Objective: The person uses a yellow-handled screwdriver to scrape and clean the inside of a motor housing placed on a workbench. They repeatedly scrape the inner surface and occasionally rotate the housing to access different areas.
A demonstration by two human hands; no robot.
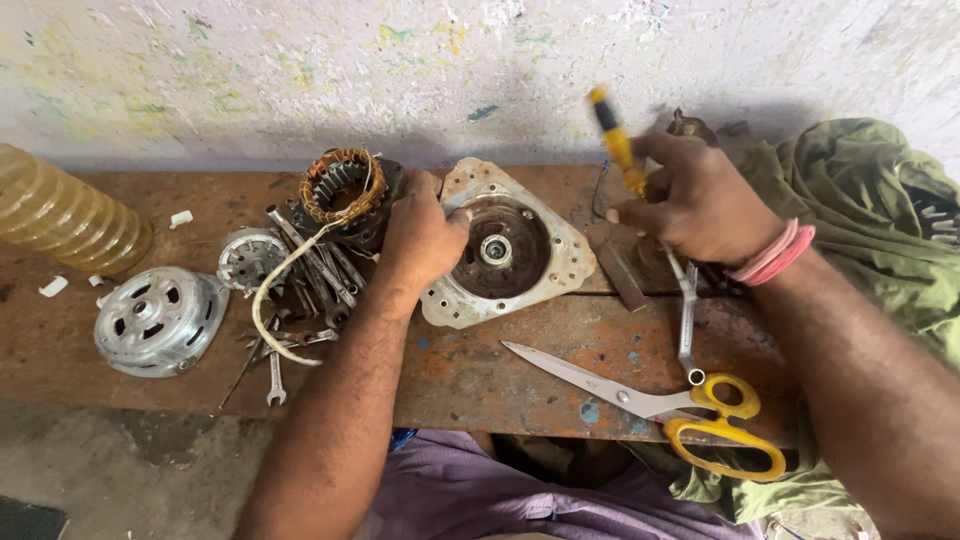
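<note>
Rusty bench (480, 375) under us: our left hand (420, 240) presses the motor end plate (510, 250) steady, our right hand (695, 205) grasps a yellow screwdriver (618, 142) beside the plate, scissors (660, 405) lying nearer us.

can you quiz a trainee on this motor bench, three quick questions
1. True or false: the right hand holds a yellow-handled screwdriver.
2. What does the left hand rest on?
A. scissors
B. motor end plate
C. plastic bottle
3. Which tool with yellow handles lies nearest the bench's front edge?

Key
1. True; its tip is hidden by the hand.
2. B, at the plate's left edge.
3. The scissors, blades open, pointing left.
</note>
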